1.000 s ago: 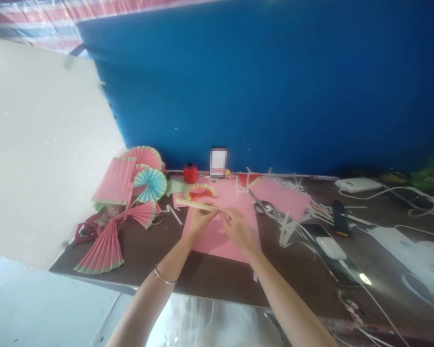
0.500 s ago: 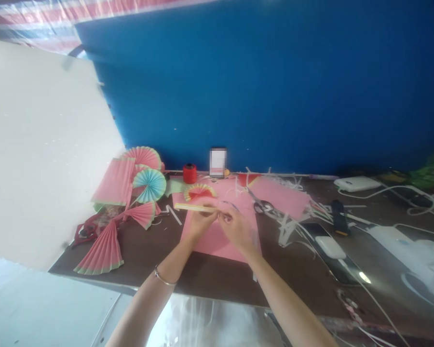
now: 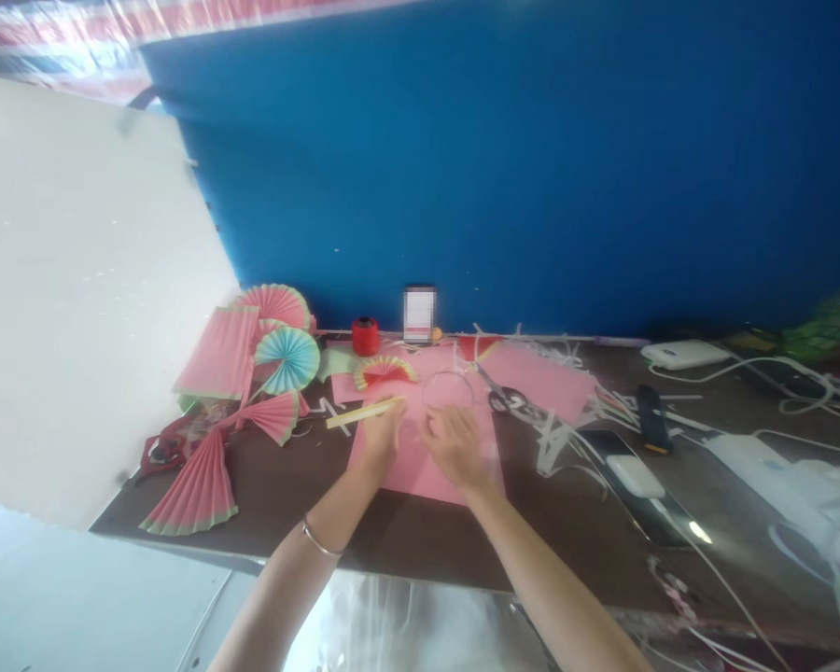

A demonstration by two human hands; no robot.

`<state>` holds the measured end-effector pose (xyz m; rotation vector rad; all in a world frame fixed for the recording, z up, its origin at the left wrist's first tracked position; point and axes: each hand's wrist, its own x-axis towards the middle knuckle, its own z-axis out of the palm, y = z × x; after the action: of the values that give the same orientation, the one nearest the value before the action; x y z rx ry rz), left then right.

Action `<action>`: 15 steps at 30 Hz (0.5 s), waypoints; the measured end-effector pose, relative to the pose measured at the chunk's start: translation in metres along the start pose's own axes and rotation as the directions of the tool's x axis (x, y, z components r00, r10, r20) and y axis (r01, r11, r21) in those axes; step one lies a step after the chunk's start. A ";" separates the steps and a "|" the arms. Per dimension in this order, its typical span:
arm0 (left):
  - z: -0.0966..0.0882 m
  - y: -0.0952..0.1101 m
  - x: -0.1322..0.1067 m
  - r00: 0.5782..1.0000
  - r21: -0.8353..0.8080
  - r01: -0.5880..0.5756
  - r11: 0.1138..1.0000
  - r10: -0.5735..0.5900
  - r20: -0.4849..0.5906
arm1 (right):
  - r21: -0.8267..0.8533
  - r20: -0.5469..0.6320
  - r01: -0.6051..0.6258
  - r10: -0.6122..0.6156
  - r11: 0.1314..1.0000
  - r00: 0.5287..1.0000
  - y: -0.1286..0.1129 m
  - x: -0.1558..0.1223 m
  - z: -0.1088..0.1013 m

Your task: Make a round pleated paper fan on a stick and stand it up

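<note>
My left hand (image 3: 382, 434) pinches one end of a narrow folded paper strip (image 3: 360, 413) with yellow edges, which sticks out to the left. Close by on the right, my right hand (image 3: 455, 443) is closed, its fingers curled and slightly blurred. A thin looped thread (image 3: 449, 373), perhaps wire, arches up from the right fingers. Both hands hover over a pink paper sheet (image 3: 420, 476) on the dark table. Just beyond them lies a small red pleated fan (image 3: 386, 371) with a yellow rim.
Pleated paper fans (image 3: 288, 357) crowd the left side. A red spool (image 3: 365, 336) and a phone (image 3: 420, 314) stand at the back. Scissors (image 3: 508, 399), white paper scraps (image 3: 553, 443), another phone (image 3: 662, 518) and cables lie to the right.
My hands have moved apart. The left hand has drawn the folded strip left and tilted it, while the thin loop now shows above the right hand.
</note>
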<state>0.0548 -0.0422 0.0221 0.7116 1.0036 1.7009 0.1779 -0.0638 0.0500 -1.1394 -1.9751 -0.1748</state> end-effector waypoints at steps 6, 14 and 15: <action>-0.010 0.001 0.015 0.998 -0.093 0.069 0.993 -0.069 0.003 | 0.455 0.075 -0.317 0.319 0.832 0.945 0.002 0.009 -0.012; -0.007 0.000 0.016 0.982 -0.088 0.168 0.982 -0.159 0.097 | 0.456 -0.049 -0.367 0.434 0.811 0.899 0.025 0.013 -0.006; -0.007 0.001 0.016 0.981 -0.098 0.177 0.979 -0.167 0.098 | 0.386 -0.120 -0.325 0.396 0.864 0.910 0.031 0.013 -0.004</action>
<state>0.0434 -0.0294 0.0193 0.6082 0.8793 1.5463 0.2012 -0.0389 0.0533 -1.1755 -1.5058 0.2565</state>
